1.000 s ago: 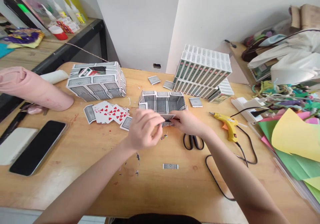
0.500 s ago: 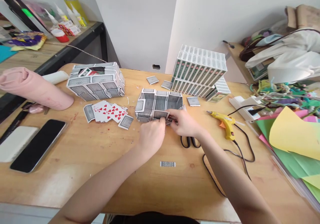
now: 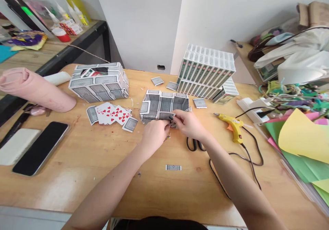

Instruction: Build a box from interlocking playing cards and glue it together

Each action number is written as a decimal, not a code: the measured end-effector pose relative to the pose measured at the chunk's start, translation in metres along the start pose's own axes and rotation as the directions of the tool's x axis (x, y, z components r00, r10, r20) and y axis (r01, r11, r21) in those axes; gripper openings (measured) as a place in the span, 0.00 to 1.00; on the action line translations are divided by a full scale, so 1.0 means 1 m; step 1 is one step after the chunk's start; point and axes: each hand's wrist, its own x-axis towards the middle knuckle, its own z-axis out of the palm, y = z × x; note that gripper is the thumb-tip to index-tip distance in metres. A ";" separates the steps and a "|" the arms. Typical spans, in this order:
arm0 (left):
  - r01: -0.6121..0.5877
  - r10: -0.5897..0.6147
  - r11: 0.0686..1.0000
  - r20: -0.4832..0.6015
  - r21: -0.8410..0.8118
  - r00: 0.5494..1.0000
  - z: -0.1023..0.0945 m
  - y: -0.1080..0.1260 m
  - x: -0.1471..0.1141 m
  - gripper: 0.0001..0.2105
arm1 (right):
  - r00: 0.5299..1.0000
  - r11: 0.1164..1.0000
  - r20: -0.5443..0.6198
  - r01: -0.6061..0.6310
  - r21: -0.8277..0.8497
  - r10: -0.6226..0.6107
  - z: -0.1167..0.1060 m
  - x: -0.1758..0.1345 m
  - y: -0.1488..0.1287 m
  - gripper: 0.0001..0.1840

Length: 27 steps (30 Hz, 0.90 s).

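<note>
An open-topped box (image 3: 164, 104) built of grey-backed playing cards stands mid-table. Both hands work at its near wall. My left hand (image 3: 156, 135) is closed at the wall's lower middle; a small coloured piece (image 3: 168, 137), seemingly part of a card's face, pokes out beneath it. With thumb and fingers pinched, my right hand (image 3: 189, 124) grips a folded playing card (image 3: 166, 115) at that wall. Fingers hide most of the contact. To the left lie loose playing cards (image 3: 110, 113), some face up with red hearts. A cut card strip (image 3: 173, 167) rests nearer me.
Black-handled scissors (image 3: 195, 144) lie by my right forearm, beside a yellow glue gun (image 3: 234, 127) with its cord. Behind stand stacked card packs (image 3: 205, 69) and a finished-looking card-covered box (image 3: 100, 82). A phone (image 3: 41, 147) and pink roll (image 3: 38, 89) are left.
My left hand has turned and shifted slightly, and a small coloured piece now shows beneath it. My right hand stays at the near wall. The whole view has shifted a little.
</note>
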 end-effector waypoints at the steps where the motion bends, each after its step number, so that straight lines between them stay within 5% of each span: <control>1: 0.001 -0.001 0.999 0.008 -0.041 1.000 0.000 -0.001 0.000 0.12 | 1.000 1.000 -0.004 0.001 -0.003 -0.001 0.001 0.000 0.000 0.11; 5: -0.008 0.008 0.995 0.001 -0.098 1.000 -0.002 -0.004 0.001 0.11 | 1.000 1.000 -0.016 -0.003 -0.028 0.003 0.002 -0.001 0.000 0.10; 12: -0.027 0.026 0.995 0.015 0.098 1.000 -0.013 0.001 0.003 0.11 | 1.000 0.998 -0.029 -0.001 -0.056 -0.001 0.002 0.000 0.000 0.07; 20: 0.085 0.011 0.918 0.239 -0.389 0.971 -0.013 -0.012 0.011 0.11 | 1.000 0.998 -0.027 -0.012 -0.055 0.011 0.004 0.000 0.000 0.07; 27: -0.014 0.060 0.916 0.103 -0.400 0.993 0.000 -0.016 0.012 0.09 | 0.999 0.997 -0.040 -0.013 -0.073 0.010 0.005 -0.001 0.000 0.07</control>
